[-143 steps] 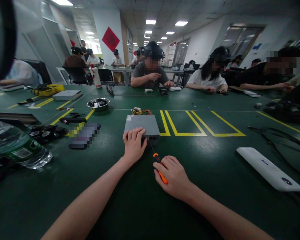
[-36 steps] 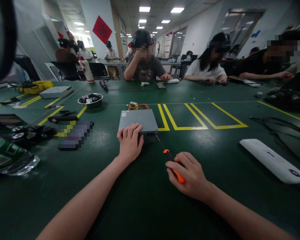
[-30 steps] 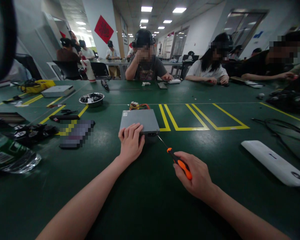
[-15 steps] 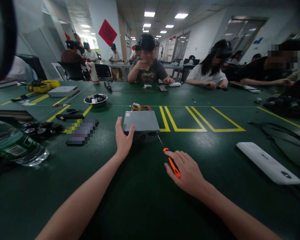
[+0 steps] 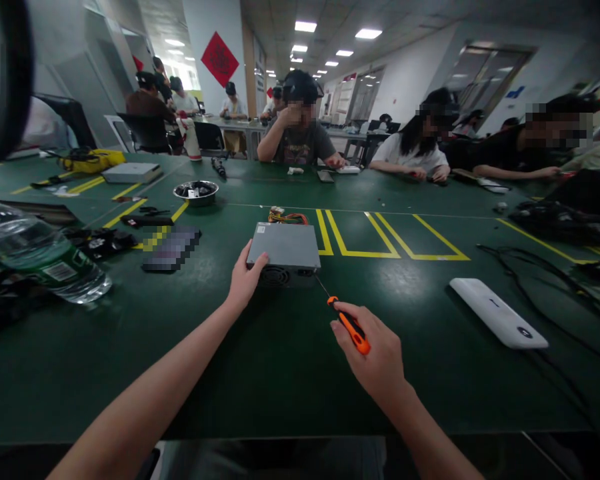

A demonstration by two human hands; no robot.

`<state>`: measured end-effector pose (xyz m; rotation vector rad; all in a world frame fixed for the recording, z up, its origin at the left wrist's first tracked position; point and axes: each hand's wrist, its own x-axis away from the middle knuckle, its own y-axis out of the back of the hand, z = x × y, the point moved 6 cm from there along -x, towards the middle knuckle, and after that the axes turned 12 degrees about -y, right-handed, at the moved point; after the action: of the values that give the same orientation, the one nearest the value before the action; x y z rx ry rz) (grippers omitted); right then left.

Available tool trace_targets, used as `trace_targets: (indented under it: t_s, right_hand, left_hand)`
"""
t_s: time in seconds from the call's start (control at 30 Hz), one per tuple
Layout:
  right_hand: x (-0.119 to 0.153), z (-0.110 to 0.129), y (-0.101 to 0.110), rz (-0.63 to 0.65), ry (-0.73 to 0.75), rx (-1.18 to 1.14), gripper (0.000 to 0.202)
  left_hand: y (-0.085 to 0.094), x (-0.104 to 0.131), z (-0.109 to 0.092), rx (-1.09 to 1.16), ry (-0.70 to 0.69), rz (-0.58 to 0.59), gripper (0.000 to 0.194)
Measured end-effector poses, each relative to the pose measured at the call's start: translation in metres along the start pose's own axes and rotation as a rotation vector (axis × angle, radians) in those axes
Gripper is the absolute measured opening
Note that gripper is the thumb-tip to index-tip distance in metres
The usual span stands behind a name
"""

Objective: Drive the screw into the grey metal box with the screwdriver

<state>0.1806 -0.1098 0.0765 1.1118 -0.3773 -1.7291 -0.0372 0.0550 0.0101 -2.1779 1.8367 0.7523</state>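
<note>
A grey metal box (image 5: 286, 245) with a fan grille and a socket on its near side sits on the green table, coloured wires (image 5: 289, 217) coming out behind it. My left hand (image 5: 245, 277) grips the box's left end, thumb on the top near the front edge. In my right hand (image 5: 373, 340) is an orange and black screwdriver (image 5: 349, 327), held by its handle. Its thin shaft points up and left to the box's near right corner; whether the tip touches is too small to tell.
At the left are a water bottle (image 5: 55, 257), a dark phone-like object (image 5: 173, 249) and a metal bowl (image 5: 196, 193). A white device (image 5: 497, 313) and black cables (image 5: 535, 273) lie at the right. People sit across the green table (image 5: 290, 393).
The view has tilted down, so the table's near edge now shows. My left fingers have come in from spread to close round the box's left end. The screwdriver remains at the right corner.
</note>
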Motion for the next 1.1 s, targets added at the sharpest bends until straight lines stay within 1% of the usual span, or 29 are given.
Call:
trace_targets:
  t_s: [0.03, 0.1, 0.13, 0.2, 0.23, 0.27, 0.3, 0.33, 0.37, 0.43, 0.57, 0.63, 0.73, 0.8, 0.9, 0.97, 1.1]
  right_hand:
    - [0.003, 0.000, 0.002, -0.029, -0.054, -0.030, 0.022]
    - [0.009, -0.003, 0.003, -0.078, -0.179, -0.087, 0.021]
    - [0.012, -0.005, 0.002, -0.096, -0.222, -0.106, 0.019]
    - [0.016, -0.004, -0.001, -0.111, -0.233, -0.098, 0.015]
    - [0.017, -0.002, -0.002, -0.109, -0.205, -0.080, 0.013]
    - [0.017, 0.000, -0.003, -0.104, -0.159, -0.055, 0.012]
    - [0.016, 0.003, -0.004, -0.095, -0.105, -0.027, 0.012]
    - [0.015, 0.004, -0.004, -0.084, -0.051, 0.005, 0.013]
    - [0.014, 0.006, -0.004, -0.075, -0.001, 0.040, 0.015]
    - [0.009, 0.006, -0.004, -0.051, 0.079, 0.122, 0.018]
    - [-0.001, 0.005, -0.007, 0.016, 0.226, 0.269, 0.016]
    - [-0.005, 0.005, -0.007, 0.004, 0.333, 0.323, 0.013]
    - [-0.010, 0.008, -0.006, -0.057, 0.514, 0.370, 0.015]
    - [-0.014, 0.011, -0.006, -0.078, 0.592, 0.372, 0.016]
    - [-0.019, 0.014, -0.008, -0.090, 0.660, 0.366, 0.016]
    - [-0.021, 0.014, -0.011, -0.087, 0.684, 0.357, 0.018]
    - [-0.020, 0.006, -0.017, -0.068, 0.671, 0.272, 0.022]
  left_hand:
    - [0.001, 0.003, -0.002, -0.031, -0.007, 0.014, 0.056]
    - [0.004, 0.006, -0.012, -0.155, -0.076, 0.021, 0.058]
    - [0.006, 0.008, -0.022, -0.248, -0.166, 0.001, 0.058]
    - [0.001, 0.015, -0.050, -0.482, -0.441, 0.054, 0.055]
    - [-0.007, 0.020, -0.062, -0.587, -0.567, 0.129, 0.051]
    - [-0.016, 0.027, -0.072, -0.663, -0.679, 0.229, 0.048]
    - [-0.025, 0.032, -0.078, -0.718, -0.751, 0.318, 0.048]
    - [-0.032, 0.037, -0.083, -0.752, -0.794, 0.379, 0.050]
    - [-0.037, 0.039, -0.086, -0.775, -0.804, 0.411, 0.051]
    - [-0.045, 0.039, -0.087, -0.797, -0.775, 0.417, 0.050]
    - [-0.052, 0.033, -0.082, -0.784, -0.719, 0.370, 0.043]
    - [-0.054, 0.030, -0.079, -0.773, -0.724, 0.356, 0.040]
    - [-0.054, 0.028, -0.077, -0.772, -0.744, 0.331, 0.036]
    - [-0.052, 0.026, -0.076, -0.779, -0.749, 0.290, 0.033]
    - [-0.051, 0.022, -0.074, -0.781, -0.743, 0.243, 0.029]
    - [-0.051, 0.019, -0.071, -0.774, -0.735, 0.235, 0.028]
    - [-0.051, 0.015, -0.067, -0.765, -0.720, 0.223, 0.028]
